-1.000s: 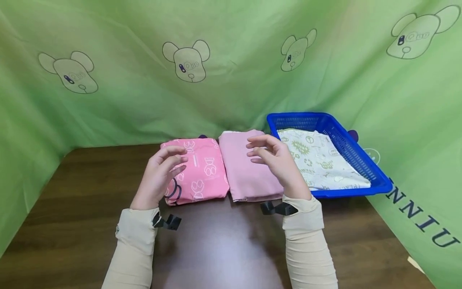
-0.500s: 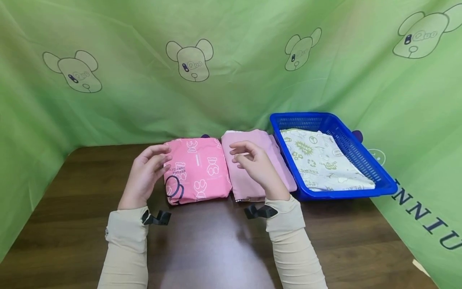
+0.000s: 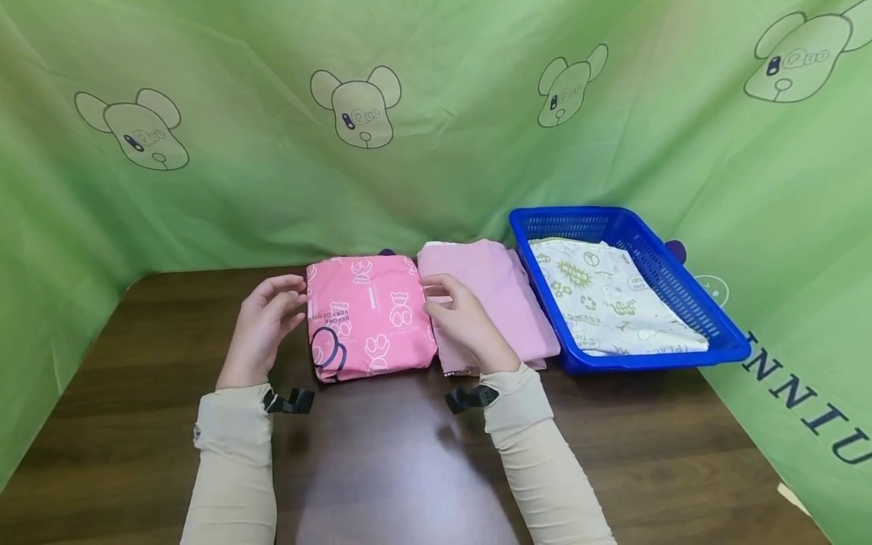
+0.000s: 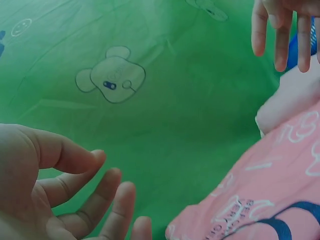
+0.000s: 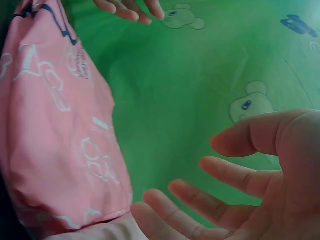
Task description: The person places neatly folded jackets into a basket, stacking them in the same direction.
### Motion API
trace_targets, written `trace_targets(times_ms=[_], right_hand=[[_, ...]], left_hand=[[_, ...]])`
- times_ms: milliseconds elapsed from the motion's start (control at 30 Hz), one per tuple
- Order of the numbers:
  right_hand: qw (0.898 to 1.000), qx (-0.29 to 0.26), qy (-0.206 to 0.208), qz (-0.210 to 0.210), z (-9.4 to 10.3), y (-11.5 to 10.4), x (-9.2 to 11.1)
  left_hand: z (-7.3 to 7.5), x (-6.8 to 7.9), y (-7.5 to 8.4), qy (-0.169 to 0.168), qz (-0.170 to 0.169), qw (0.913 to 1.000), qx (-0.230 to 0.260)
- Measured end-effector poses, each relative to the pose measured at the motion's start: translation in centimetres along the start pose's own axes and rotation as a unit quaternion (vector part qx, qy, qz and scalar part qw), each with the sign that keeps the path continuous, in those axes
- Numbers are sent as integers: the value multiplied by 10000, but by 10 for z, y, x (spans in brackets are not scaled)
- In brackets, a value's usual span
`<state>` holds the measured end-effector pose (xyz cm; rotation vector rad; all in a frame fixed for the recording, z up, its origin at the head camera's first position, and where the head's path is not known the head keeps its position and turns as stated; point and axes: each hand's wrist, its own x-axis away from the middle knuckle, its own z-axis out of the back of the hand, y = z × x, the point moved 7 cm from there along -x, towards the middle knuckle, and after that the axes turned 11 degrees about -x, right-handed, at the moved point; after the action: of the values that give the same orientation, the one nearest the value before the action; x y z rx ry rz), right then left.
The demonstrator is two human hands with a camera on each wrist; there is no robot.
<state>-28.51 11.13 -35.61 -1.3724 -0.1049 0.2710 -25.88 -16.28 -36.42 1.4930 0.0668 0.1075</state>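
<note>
A folded pink cloth (image 3: 371, 318) with white bear outlines and a dark-line print lies on the table. My left hand (image 3: 262, 325) is beside its left edge, fingers relaxed and holding nothing. On the other side, my right hand (image 3: 466, 322) hovers over the seam between this cloth and a folded pale pink cloth (image 3: 507, 303), its fingertips right at the printed cloth's right edge. In the left wrist view the left fingers (image 4: 120, 200) are loosely bent, apart from the pink fabric. The right wrist view shows the right fingers (image 5: 215, 200) spread, with nothing between them.
A blue plastic basket (image 3: 736, 352) stands at the right, holding a folded white cloth (image 3: 606, 299) with green print. Green curtains (image 3: 450, 174) with bear-head drawings enclose the back and sides of the dark wooden table (image 3: 395, 462).
My right hand has moved left from over the pale pink cloth to the printed cloth's right edge. My left hand has shifted left, off the printed cloth to beside its left edge.
</note>
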Motion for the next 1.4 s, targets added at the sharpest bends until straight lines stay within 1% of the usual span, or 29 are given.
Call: trace_targets(times_ms=[167,267,400,467,667,833,933,1133,1233,1400], right_hand=[[9995,256,-68,-161,-6,6,0],[9988,348,-125,-308,-9,11,-1],[9974,499,-183,-479,-13,16,-1],[9968,586,-192,-499,-16,18,-1],[9956,832,-226,-377,-27,21,-1],[9935,1061,-251,-321,-35,24,-1],[9930,1110,-284,-278,-38,26,-1],[9928,1122,-326,-251,-39,27,-2],[9939,1022,-337,-261,-39,28,-3],[9932,1038,-422,-323,-45,31,-3]], left_hand=[[-3,-6,-10,46,176,9979,-628],[-5,-9,-15,11,266,9960,-853],[-7,-12,-24,-8,393,9948,-943],[-9,-14,-29,-41,481,9941,-970],[-22,-16,-47,-352,733,9899,-1161],[-28,-18,-59,-462,766,9868,-1351],[-26,-18,-63,-435,737,9851,-1489],[-19,-20,-65,-474,713,9857,-1452],[-13,-20,-66,-589,803,9844,-1450],[-1,-18,-70,-914,1040,9791,-1488]])
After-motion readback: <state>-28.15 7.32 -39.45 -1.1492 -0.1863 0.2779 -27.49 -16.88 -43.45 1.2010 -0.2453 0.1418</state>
